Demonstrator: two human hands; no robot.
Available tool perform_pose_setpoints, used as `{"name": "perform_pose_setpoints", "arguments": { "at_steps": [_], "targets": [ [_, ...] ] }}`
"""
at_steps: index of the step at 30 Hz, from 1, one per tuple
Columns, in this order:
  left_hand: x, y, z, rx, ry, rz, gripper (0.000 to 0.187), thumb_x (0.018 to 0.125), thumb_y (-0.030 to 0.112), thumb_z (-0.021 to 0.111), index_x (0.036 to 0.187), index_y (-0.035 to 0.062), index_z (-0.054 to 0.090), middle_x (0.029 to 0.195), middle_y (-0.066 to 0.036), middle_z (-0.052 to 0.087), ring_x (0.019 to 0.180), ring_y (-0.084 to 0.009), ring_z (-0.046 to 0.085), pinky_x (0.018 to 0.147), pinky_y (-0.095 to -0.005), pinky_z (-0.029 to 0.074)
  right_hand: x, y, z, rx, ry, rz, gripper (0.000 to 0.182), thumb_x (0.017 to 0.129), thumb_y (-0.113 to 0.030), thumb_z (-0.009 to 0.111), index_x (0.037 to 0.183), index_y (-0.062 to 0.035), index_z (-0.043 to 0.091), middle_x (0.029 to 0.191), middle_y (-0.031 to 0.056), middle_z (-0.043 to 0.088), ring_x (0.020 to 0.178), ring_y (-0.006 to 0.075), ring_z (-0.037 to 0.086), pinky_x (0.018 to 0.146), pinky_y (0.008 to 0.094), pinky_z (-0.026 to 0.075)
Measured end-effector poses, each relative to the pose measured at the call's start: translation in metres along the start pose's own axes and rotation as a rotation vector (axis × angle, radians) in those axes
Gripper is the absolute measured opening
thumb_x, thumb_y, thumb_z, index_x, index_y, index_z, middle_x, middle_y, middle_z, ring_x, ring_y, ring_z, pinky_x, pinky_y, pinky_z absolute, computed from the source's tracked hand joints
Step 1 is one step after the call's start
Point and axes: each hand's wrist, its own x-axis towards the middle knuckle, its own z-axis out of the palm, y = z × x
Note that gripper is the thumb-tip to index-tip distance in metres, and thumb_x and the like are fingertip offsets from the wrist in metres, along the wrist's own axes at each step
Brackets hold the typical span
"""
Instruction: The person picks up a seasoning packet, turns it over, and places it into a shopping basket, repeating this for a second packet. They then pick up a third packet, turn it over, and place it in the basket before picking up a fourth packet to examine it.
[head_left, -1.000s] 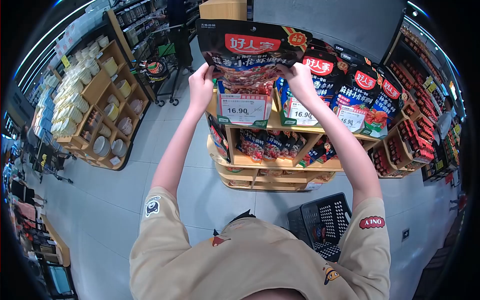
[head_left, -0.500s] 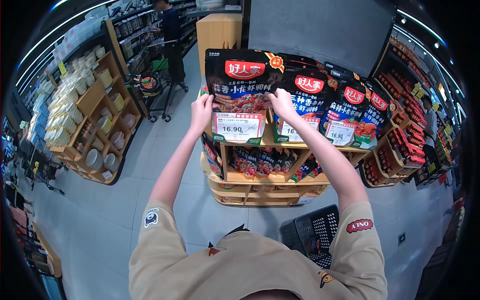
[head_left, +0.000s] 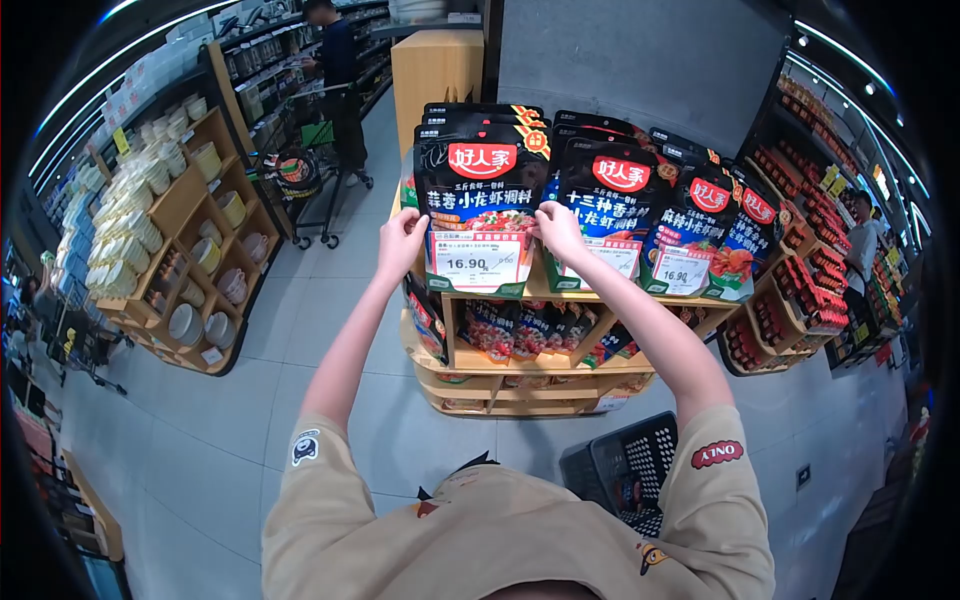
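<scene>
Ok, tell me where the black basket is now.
In the head view, the black basket sits on the floor at lower right, between the wooden display and the right sleeve.

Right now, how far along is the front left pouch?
Placing looks nearly done: the pouch stands face out before the rear pouches, behind its price card. In hand: left hand and right hand are at its side edges, grip unclear. Seemingly left: taking both hands away.
</scene>
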Motion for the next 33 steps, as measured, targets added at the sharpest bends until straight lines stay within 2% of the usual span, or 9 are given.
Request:
{"name": "perform_pose_setpoints", "arguments": {
  "at_steps": [9, 17, 18, 20, 21, 26, 29, 31, 33],
  "targets": [
    [-0.112, 0.005, 0.012, -0.273, 0.384, -0.100, 0.026, 0.076, -0.001, 0.043, 0.102, 0.0006, 0.041, 0.086, -0.006, 0.048, 0.068, -0.0096, 0.046, 0.060, -0.0215, 0.038, -0.088, 0.005, -0.013, 0.041, 0.146, -0.381, 0.034, 0.075, 0.000, 0.042, 0.108, 0.0019, 0.038, 0.106, 0.0173, 0.044, 0.097, 0.0285, 0.047, 0.081, 0.0335, 0.039],
    [-0.476, -0.193, 0.025, 0.383, -0.390, -0.762, 0.021, 0.079, 0.014, 0.039, 0.089, 0.0016, 0.052, 0.069, -0.014, 0.057, 0.069, -0.0249, 0.058, 0.063, -0.0348, 0.044, -0.226, 0.174, -0.028, -0.408, 0.344, -0.195, 0.041, 0.067, 0.007, 0.040, 0.107, 0.0011, 0.038, 0.113, 0.0182, 0.034, 0.106, 0.0330, 0.035, 0.089, 0.0355, 0.028],
    [-0.517, -0.205, 0.004, 0.328, -0.699, -1.315, 0.023, 0.080, 0.020, 0.042, 0.092, 0.0019, 0.051, 0.085, -0.012, 0.057, 0.077, -0.0197, 0.056, 0.064, -0.0326, 0.045, -0.250, 0.194, -0.033, -0.420, 0.312, -0.125, 0.041, 0.066, 0.008, 0.040, 0.106, 0.0008, 0.039, 0.111, 0.0189, 0.036, 0.105, 0.0333, 0.035, 0.089, 0.0354, 0.029],
    [-0.610, -0.180, -0.075, -0.348, -0.904, -0.790, 0.017, 0.074, 0.015, 0.048, 0.083, 0.0033, 0.056, 0.076, -0.012, 0.057, 0.064, -0.0177, 0.054, 0.055, -0.0280, 0.042, -0.303, 0.242, -0.050, -0.472, 0.232, 0.097, 0.038, 0.065, 0.006, 0.042, 0.102, 0.0000, 0.041, 0.107, 0.0189, 0.039, 0.104, 0.0331, 0.037, 0.088, 0.0355, 0.030],
    [-0.624, -0.171, -0.096, -0.227, -1.072, -0.760, 0.017, 0.074, 0.015, 0.048, 0.084, 0.0030, 0.056, 0.076, -0.012, 0.057, 0.064, -0.0179, 0.054, 0.055, -0.0282, 0.042, -0.335, 0.272, -0.060, -0.507, 0.180, 0.246, 0.035, 0.065, 0.003, 0.045, 0.100, -0.0006, 0.042, 0.105, 0.0182, 0.042, 0.103, 0.0325, 0.037, 0.087, 0.0357, 0.031],
    [-0.599, -0.176, -0.087, 0.252, -1.516, -0.737, 0.021, 0.075, 0.016, 0.049, 0.089, 0.0015, 0.054, 0.079, -0.013, 0.058, 0.063, -0.0188, 0.055, 0.053, -0.0293, 0.043, -0.601, 0.510, -0.068, -0.595, 0.389, 1.382, 0.022, 0.068, -0.014, 0.049, 0.078, 0.0020, 0.059, 0.081, 0.0226, 0.057, 0.084, 0.0326, 0.054, 0.075, 0.0358, 0.041],
    [-0.541, -0.214, -0.044, 0.321, -1.575, -0.617, 0.024, 0.075, 0.016, 0.049, 0.093, 0.0006, 0.053, 0.081, -0.013, 0.058, 0.062, -0.0193, 0.055, 0.053, -0.0300, 0.043, -0.660, 0.438, -0.084, -0.470, 0.498, 1.403, 0.022, 0.069, -0.013, 0.047, 0.080, 0.0015, 0.059, 0.084, 0.0216, 0.056, 0.089, 0.0326, 0.052, 0.079, 0.0358, 0.039],
    [-0.478, -0.213, 0.000, 0.047, -0.846, -1.558, 0.033, 0.073, 0.015, 0.048, 0.100, -0.0031, 0.047, 0.076, -0.017, 0.059, 0.060, -0.0222, 0.056, 0.049, -0.0311, 0.044, -0.655, 0.376, -0.106, -0.492, 0.762, 1.370, 0.017, 0.071, -0.012, 0.048, 0.083, -0.0003, 0.053, 0.085, 0.0187, 0.056, 0.086, 0.0318, 0.053, 0.077, 0.0377, 0.039],
    [-0.423, -0.231, 0.048, 0.056, -0.888, -1.416, 0.026, 0.077, 0.015, 0.041, 0.094, -0.0021, 0.049, 0.071, -0.018, 0.058, 0.052, -0.0213, 0.056, 0.042, -0.0282, 0.043, -0.685, 0.391, -0.116, -0.356, 0.840, 1.227, 0.016, 0.071, -0.008, 0.047, 0.085, -0.0004, 0.052, 0.082, 0.0159, 0.056, 0.081, 0.0275, 0.054, 0.074, 0.0338, 0.040]
  ]
}}
